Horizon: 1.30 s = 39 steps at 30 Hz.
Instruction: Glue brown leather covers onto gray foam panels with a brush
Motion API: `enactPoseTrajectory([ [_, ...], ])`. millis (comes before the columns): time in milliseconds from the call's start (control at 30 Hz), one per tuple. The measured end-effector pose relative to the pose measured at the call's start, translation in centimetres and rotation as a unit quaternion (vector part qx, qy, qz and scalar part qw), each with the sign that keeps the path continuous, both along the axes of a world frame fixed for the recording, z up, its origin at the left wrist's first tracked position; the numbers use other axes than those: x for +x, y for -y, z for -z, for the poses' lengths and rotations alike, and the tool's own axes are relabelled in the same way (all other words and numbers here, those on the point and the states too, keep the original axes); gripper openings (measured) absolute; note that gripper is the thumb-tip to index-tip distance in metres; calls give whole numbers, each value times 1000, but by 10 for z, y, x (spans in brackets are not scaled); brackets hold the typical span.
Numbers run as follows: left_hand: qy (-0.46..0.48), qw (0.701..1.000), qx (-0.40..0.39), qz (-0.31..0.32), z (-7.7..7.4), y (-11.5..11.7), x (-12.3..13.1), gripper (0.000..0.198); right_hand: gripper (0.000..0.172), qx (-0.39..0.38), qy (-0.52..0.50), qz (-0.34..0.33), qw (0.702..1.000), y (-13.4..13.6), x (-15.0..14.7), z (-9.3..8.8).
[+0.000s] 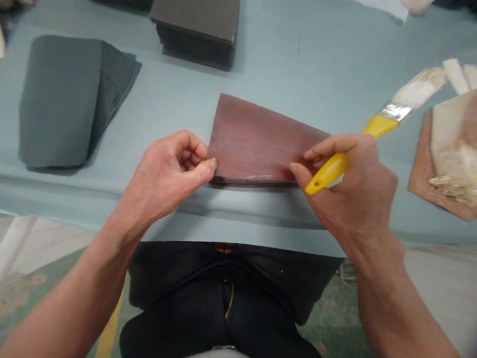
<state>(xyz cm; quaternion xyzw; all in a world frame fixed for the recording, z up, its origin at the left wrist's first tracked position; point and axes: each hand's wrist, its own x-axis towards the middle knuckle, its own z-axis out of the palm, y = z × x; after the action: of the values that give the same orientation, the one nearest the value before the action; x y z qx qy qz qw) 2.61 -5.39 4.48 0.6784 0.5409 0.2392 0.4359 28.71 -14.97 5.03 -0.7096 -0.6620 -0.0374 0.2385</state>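
A small stack of reddish-brown leather pieces lies near the front edge of the grey-blue table. My left hand pinches the stack's near left corner, its fingers curled. At the near right corner, my right hand presses on the stack with thumb and fingertips. That hand also holds a yellow-handled brush. The brush's glue-caked bristles point up and to the right, off the leather. A wet smear shows on the top piece's front edge.
A pile of grey fabric pieces lies at the left, fanned out. A stack of dark sheets stands at the back. At the right a brown board carries a pale, crusted glue lump. Pale strips lie behind it.
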Motion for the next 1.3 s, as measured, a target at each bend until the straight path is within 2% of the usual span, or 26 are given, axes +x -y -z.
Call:
enactPoseTrajectory([
  [200,0,1000,4,-1,-1,1,1,15,31,-16,52,17,998,-1,-13,4],
  [467,-23,1000,9,13,-3,-2,-6,15,32,-40,10,35,999,-5,-15,6],
  [533,-40,998,44,-1,-4,-3,-10,16,31,-31,6,35,999,-5,-16,7],
  [633,-91,982,166,-25,-10,1,-11,15,29,-5,20,35,999,-5,-18,9],
  [667,-107,972,208,-15,-12,5,-9,14,29,1,26,35,999,-5,-19,9],
  [733,-120,953,274,45,-15,15,-2,20,30,11,34,39,999,-5,-20,10],
  [833,-132,920,321,181,-11,34,15,47,31,17,31,36,999,-5,-20,11],
  [900,-154,898,336,240,-3,45,27,62,31,20,26,27,999,-5,-19,12],
  [1067,-235,873,342,256,18,59,43,80,32,21,42,16,999,-4,-17,13],
  [1300,-287,855,359,241,21,61,37,88,36,31,50,17,998,-4,-16,15],
])
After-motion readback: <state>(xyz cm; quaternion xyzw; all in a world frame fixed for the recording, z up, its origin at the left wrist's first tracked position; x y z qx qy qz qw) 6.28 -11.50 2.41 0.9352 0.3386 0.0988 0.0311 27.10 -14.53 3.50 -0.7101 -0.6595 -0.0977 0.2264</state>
